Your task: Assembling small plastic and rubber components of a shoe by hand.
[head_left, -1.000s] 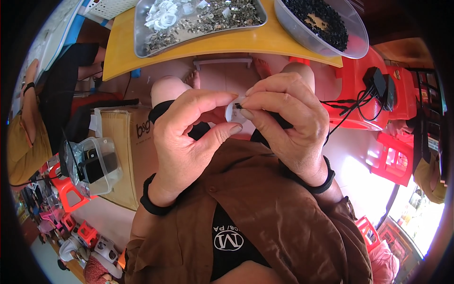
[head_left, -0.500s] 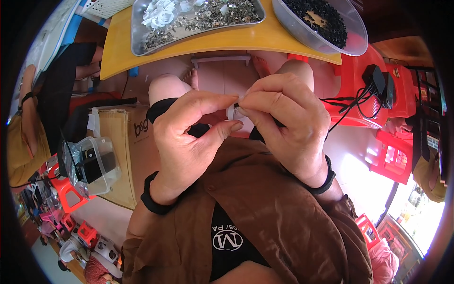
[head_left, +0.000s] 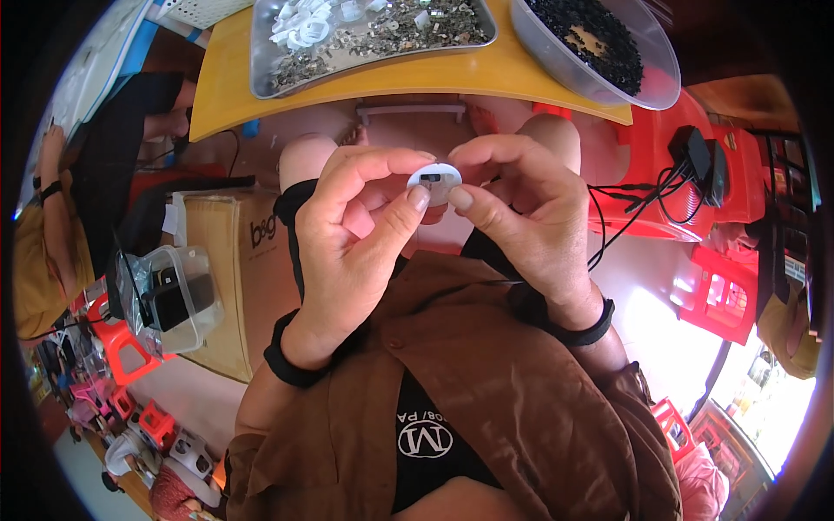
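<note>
Between my two hands, above my lap, is a small round white plastic part (head_left: pixel 437 176) with a dark rectangular piece in its upper middle. My left hand (head_left: pixel 360 221) pinches its left edge between thumb and fingers. On the opposite edge, the thumb and forefinger of my right hand (head_left: pixel 530 213) grip it too. Beyond my hands, a metal tray (head_left: pixel 347 76) on the yellow table holds white translucent plastic parts (head_left: pixel 304 24) and many small metal pieces (head_left: pixel 382 39). To its right stands a clear plastic tub (head_left: pixel 662 74) with small black pieces (head_left: pixel 599 52).
At my left is a cardboard box (head_left: pixel 228 286), with a clear plastic bin (head_left: pixel 204 321) beside it. Red stools (head_left: pixel 717 291) stand on the right, black cables and a black box (head_left: pixel 691 152) on one. Another person's arm (head_left: pixel 59 208) shows at far left.
The white part has turned so its round face shows. My right hand has shifted from its upper edge to gripping its right side, and my left thumb now presses on it.
</note>
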